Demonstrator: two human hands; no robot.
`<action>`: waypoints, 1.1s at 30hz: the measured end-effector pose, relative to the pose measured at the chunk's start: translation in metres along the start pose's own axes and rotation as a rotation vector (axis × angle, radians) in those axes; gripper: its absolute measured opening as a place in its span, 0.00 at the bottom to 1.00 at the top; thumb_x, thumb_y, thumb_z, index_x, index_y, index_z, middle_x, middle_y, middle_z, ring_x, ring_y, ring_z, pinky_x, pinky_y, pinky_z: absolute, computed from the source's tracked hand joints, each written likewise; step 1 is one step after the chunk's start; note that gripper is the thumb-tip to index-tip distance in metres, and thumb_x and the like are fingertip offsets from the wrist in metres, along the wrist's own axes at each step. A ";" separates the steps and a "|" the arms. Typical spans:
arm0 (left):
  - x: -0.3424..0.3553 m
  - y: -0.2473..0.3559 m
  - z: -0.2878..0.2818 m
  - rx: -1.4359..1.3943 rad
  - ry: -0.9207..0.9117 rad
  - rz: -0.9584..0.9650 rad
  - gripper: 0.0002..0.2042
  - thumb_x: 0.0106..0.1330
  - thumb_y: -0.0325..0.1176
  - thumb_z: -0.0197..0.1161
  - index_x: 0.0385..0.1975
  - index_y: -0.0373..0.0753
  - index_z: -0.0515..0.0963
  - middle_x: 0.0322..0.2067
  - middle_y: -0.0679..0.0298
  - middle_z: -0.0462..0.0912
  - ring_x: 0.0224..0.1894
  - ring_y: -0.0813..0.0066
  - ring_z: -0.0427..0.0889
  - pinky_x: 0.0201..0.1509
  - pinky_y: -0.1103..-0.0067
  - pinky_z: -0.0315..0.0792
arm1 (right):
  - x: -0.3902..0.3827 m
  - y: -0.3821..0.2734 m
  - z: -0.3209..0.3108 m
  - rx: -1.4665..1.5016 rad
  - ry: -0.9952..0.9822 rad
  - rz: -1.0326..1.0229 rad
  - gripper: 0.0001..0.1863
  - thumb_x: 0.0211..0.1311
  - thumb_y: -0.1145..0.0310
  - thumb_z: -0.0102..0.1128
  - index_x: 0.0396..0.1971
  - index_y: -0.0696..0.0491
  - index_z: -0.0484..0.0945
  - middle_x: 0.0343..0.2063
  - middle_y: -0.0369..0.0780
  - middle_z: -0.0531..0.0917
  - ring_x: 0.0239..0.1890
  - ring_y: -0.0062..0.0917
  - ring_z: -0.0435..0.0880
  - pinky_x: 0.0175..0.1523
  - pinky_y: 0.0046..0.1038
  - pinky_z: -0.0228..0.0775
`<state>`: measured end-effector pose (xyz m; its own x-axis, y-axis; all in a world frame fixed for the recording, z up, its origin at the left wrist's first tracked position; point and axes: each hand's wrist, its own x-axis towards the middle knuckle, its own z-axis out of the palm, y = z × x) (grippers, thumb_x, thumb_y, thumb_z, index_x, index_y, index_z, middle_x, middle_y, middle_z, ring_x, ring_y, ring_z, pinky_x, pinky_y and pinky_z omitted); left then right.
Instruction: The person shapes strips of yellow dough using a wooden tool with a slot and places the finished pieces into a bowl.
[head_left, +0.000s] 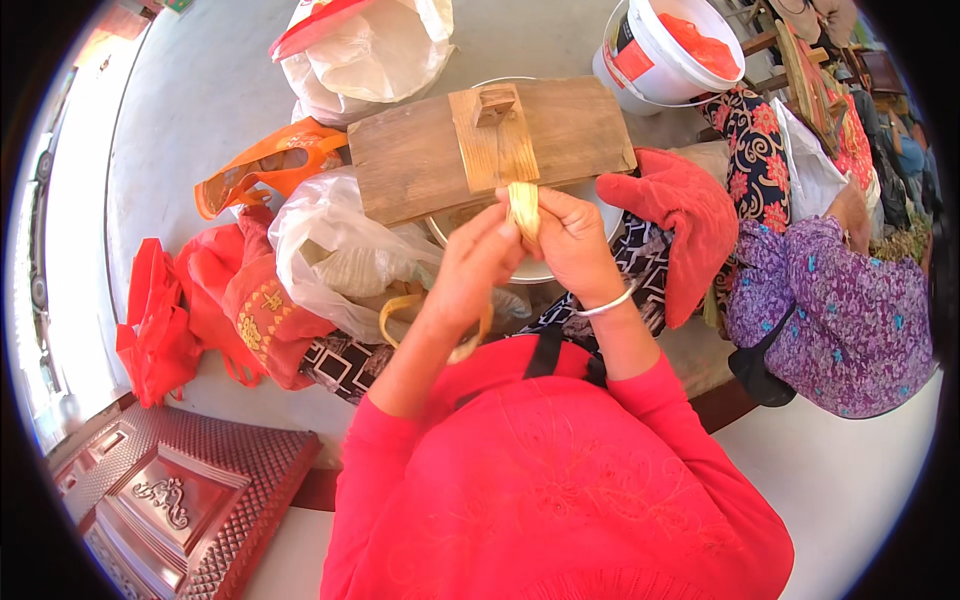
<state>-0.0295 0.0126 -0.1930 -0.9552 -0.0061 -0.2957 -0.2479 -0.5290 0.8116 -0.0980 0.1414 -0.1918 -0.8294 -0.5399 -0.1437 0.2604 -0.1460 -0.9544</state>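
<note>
Head view: a pale yellow strip (522, 207) is pinched between both hands just below the near edge of a wooden board (490, 145). The left hand (478, 262) is closed on the strip from the left, its fingertips pressed against it. The right hand (572, 243) is closed on it from the right, and a silver bangle (607, 304) is worn on that wrist. The board is laid across a metal bowl (535, 268), and a lighter wooden block (492, 135) is fixed across its middle. A looped length of the same pale stuff (400, 310) is seen hanging under the left forearm. White plastic bags (330, 245) and orange and red bags (260, 175) are gathered to the left. A white bucket (665, 50) is stood at the upper right, and a red mitt (680, 215) is draped beside the board.
</note>
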 end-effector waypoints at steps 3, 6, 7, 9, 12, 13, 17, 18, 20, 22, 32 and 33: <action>-0.003 -0.010 0.008 0.038 0.042 -0.019 0.08 0.68 0.34 0.53 0.39 0.36 0.73 0.18 0.76 0.64 0.20 0.90 0.58 0.21 0.87 0.53 | 0.007 0.014 -0.006 -0.690 0.166 -0.442 0.12 0.62 0.68 0.57 0.46 0.48 0.81 0.20 0.39 0.79 0.19 0.30 0.77 0.25 0.27 0.68; 0.007 -0.029 -0.013 -0.117 -0.013 -0.123 0.06 0.66 0.32 0.56 0.35 0.36 0.74 0.18 0.76 0.64 0.21 0.89 0.62 0.21 0.86 0.56 | 0.007 -0.005 -0.007 -1.104 0.112 -0.472 0.11 0.58 0.67 0.60 0.41 0.48 0.82 0.22 0.38 0.79 0.22 0.36 0.79 0.27 0.28 0.69; 0.009 -0.034 -0.019 0.024 -0.007 -0.094 0.05 0.66 0.31 0.56 0.34 0.36 0.74 0.17 0.74 0.65 0.20 0.86 0.63 0.21 0.85 0.56 | 0.006 -0.005 -0.010 -1.139 0.077 -0.465 0.10 0.58 0.68 0.60 0.40 0.49 0.82 0.22 0.39 0.78 0.23 0.34 0.79 0.28 0.27 0.68; 0.010 -0.040 -0.027 0.309 0.004 -0.036 0.05 0.67 0.31 0.57 0.31 0.38 0.74 0.16 0.70 0.65 0.18 0.81 0.65 0.21 0.84 0.57 | 0.004 0.001 -0.016 -1.204 0.011 -0.450 0.08 0.58 0.70 0.60 0.38 0.51 0.81 0.23 0.43 0.78 0.24 0.29 0.79 0.29 0.25 0.68; 0.000 -0.034 -0.020 1.087 0.178 0.356 0.05 0.64 0.30 0.59 0.28 0.37 0.74 0.20 0.62 0.73 0.21 0.67 0.73 0.24 0.77 0.65 | -0.008 0.023 -0.025 -0.889 -0.019 -0.192 0.06 0.59 0.66 0.59 0.29 0.52 0.81 0.20 0.39 0.76 0.23 0.32 0.78 0.29 0.28 0.69; -0.003 -0.033 -0.019 1.157 0.171 0.385 0.04 0.62 0.28 0.59 0.29 0.36 0.74 0.23 0.60 0.74 0.23 0.63 0.75 0.26 0.75 0.67 | -0.011 0.035 -0.031 -0.749 -0.063 0.034 0.10 0.62 0.65 0.57 0.29 0.56 0.81 0.21 0.37 0.79 0.26 0.25 0.79 0.33 0.24 0.70; -0.006 -0.039 -0.013 1.257 0.222 0.647 0.09 0.57 0.22 0.59 0.38 0.34 0.77 0.32 0.57 0.78 0.31 0.55 0.79 0.34 0.71 0.73 | -0.019 0.046 -0.037 -0.260 -0.176 0.346 0.17 0.67 0.60 0.54 0.36 0.60 0.81 0.36 0.35 0.84 0.40 0.21 0.81 0.47 0.21 0.70; -0.006 -0.044 -0.013 1.232 0.263 0.743 0.11 0.56 0.20 0.59 0.40 0.34 0.77 0.34 0.57 0.79 0.32 0.54 0.80 0.35 0.70 0.74 | -0.020 0.043 -0.035 -0.103 -0.156 0.433 0.16 0.67 0.59 0.54 0.38 0.58 0.80 0.37 0.35 0.83 0.42 0.20 0.80 0.48 0.22 0.70; 0.000 -0.050 -0.016 1.207 0.233 0.782 0.13 0.55 0.21 0.59 0.41 0.34 0.77 0.37 0.58 0.78 0.35 0.56 0.79 0.37 0.70 0.74 | -0.023 0.041 -0.031 0.215 -0.117 0.600 0.15 0.68 0.58 0.53 0.42 0.54 0.80 0.40 0.35 0.82 0.47 0.19 0.78 0.52 0.23 0.69; 0.004 -0.052 -0.018 1.103 0.180 0.725 0.14 0.56 0.21 0.58 0.44 0.33 0.76 0.41 0.56 0.76 0.40 0.57 0.78 0.40 0.72 0.74 | -0.021 0.052 -0.037 0.419 -0.188 0.593 0.14 0.67 0.60 0.54 0.44 0.53 0.78 0.45 0.36 0.80 0.49 0.21 0.77 0.55 0.27 0.68; 0.014 -0.040 -0.004 0.747 0.159 0.284 0.11 0.66 0.29 0.53 0.43 0.29 0.75 0.34 0.58 0.77 0.37 0.68 0.77 0.42 0.77 0.71 | -0.015 0.045 -0.016 -0.757 0.107 -0.404 0.05 0.52 0.80 0.57 0.29 0.60 0.79 0.47 0.46 0.77 0.51 0.39 0.73 0.57 0.32 0.64; 0.016 -0.048 -0.003 0.642 0.200 0.250 0.10 0.67 0.30 0.53 0.42 0.31 0.75 0.29 0.58 0.77 0.33 0.66 0.77 0.39 0.75 0.71 | -0.016 0.042 -0.016 -0.743 0.122 -0.385 0.05 0.51 0.81 0.58 0.29 0.60 0.80 0.47 0.46 0.77 0.51 0.37 0.72 0.56 0.31 0.64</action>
<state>-0.0324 0.0353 -0.2378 -0.9631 -0.2502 -0.0994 -0.1306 0.1116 0.9851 -0.0816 0.1573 -0.2337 -0.8523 -0.4646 0.2401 -0.4086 0.3050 -0.8602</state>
